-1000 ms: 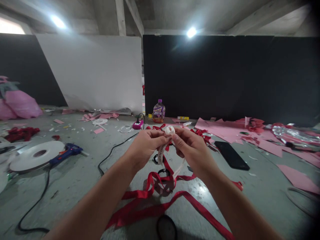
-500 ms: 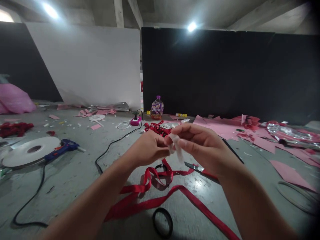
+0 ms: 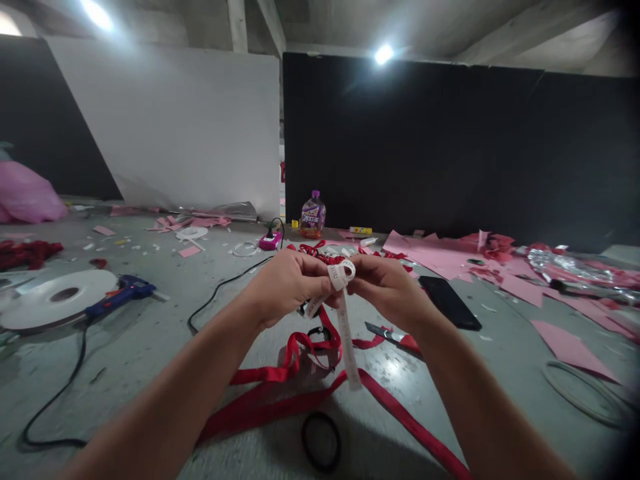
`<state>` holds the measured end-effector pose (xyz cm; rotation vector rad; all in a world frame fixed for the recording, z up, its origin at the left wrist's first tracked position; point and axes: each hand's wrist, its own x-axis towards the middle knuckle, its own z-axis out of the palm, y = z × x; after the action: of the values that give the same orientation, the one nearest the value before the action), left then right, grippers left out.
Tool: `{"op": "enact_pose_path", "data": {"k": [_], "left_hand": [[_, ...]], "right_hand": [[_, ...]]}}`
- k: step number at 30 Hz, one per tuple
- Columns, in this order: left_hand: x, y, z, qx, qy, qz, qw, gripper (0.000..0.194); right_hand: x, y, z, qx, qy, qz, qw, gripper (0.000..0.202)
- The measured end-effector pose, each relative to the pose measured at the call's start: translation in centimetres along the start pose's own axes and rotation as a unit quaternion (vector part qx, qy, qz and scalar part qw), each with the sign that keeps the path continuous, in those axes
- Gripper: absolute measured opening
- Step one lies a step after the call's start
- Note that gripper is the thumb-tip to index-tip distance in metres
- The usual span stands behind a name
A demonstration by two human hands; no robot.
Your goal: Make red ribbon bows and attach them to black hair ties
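A white ribbon (image 3: 351,340) with printed letters is looped between my two hands, one end hanging down over the table. My left hand (image 3: 287,283) pinches the loop from the left, thumb and fingers pressed together. From the right, my right hand (image 3: 385,283) has its fingertips closed on the same loop. Beneath them, red ribbon (image 3: 295,367) lies in curls and long strands on the grey table. A black ring (image 3: 321,441) is near the front edge of the view. A cutter blade (image 3: 385,331) lies by my right wrist.
At the left are a white ribbon roll (image 3: 30,303) and a blue glue gun (image 3: 123,295) with its cable. A black phone (image 3: 450,303) and pink sheets (image 3: 575,347) lie to the right. Farther back stand a purple-capped bottle (image 3: 313,217) and a pink socket block (image 3: 270,241).
The white ribbon now forms a clear loop, and its tail hangs longer. My right hand has shifted slightly left, and more of the phone shows.
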<state>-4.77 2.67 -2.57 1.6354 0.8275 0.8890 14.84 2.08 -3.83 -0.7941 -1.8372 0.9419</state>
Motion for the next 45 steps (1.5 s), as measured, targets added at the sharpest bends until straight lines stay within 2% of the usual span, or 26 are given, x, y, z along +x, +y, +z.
{"op": "enact_pose_path", "data": {"k": [5,8,10,12,16,19,22,28,30,32,35,39,41,45], "left_hand": [[0.2,-0.1,0.2,-0.027,0.03,-0.009,0.999,0.03],[0.3,0.2,0.4,-0.055,0.068,-0.022,0.996,0.045],[0.3,0.3,0.4,-0.066,0.065,-0.013,0.996,0.05],[0.4,0.3,0.4,-0.071,0.058,-0.001,0.996,0.044],[0.4,0.2,0.2,-0.07,0.082,-0.006,0.994,0.035],[0.4,0.1,0.1,-0.056,0.077,-0.007,0.995,0.033],[0.4,0.0,0.1,-0.05,0.067,-0.004,0.996,0.033],[0.5,-0.3,0.4,-0.046,0.06,-0.002,0.997,0.031],[0.6,-0.4,0.5,-0.05,0.06,-0.001,0.997,0.029],[0.7,-0.3,0.4,-0.052,0.075,-0.004,0.996,0.026],[0.8,-0.1,0.2,-0.033,0.132,-0.019,0.991,0.02],[0.8,-0.1,-0.1,0.038,0.181,-0.003,0.983,0.015],[0.8,-0.4,0.0,0.066,0.169,0.015,0.983,0.017],[0.6,-0.7,0.2,0.058,0.105,0.029,0.992,0.021]], "right_hand": [[0.2,0.4,0.7,-0.005,0.024,-0.013,1.0,0.023],[0.2,0.4,0.9,0.0,0.042,-0.007,0.999,0.022],[0.2,0.3,0.9,-0.009,0.042,-0.004,0.999,0.02],[0.1,0.0,0.9,-0.039,0.041,-0.003,0.998,0.019],[-0.2,-0.5,0.7,-0.075,0.045,0.022,0.996,0.019],[-0.4,-0.5,0.6,-0.063,0.053,0.049,0.995,0.026],[-0.4,-0.4,0.6,-0.062,0.056,0.046,0.995,0.034],[-0.1,0.0,1.1,-0.098,0.133,0.049,0.985,0.037],[0.0,0.0,0.9,-0.107,0.125,0.05,0.985,0.038],[0.0,-0.1,0.4,-0.115,0.078,0.055,0.989,0.036],[-0.1,-0.4,-0.7,-0.132,0.021,0.069,0.989,0.03],[-0.4,-1.2,-1.2,-0.162,0.077,0.046,0.983,0.026],[-0.5,-1.4,-0.7,-0.162,0.098,0.023,0.982,0.024],[-0.5,-1.3,0.4,-0.193,0.129,-0.022,0.972,0.017]]}}
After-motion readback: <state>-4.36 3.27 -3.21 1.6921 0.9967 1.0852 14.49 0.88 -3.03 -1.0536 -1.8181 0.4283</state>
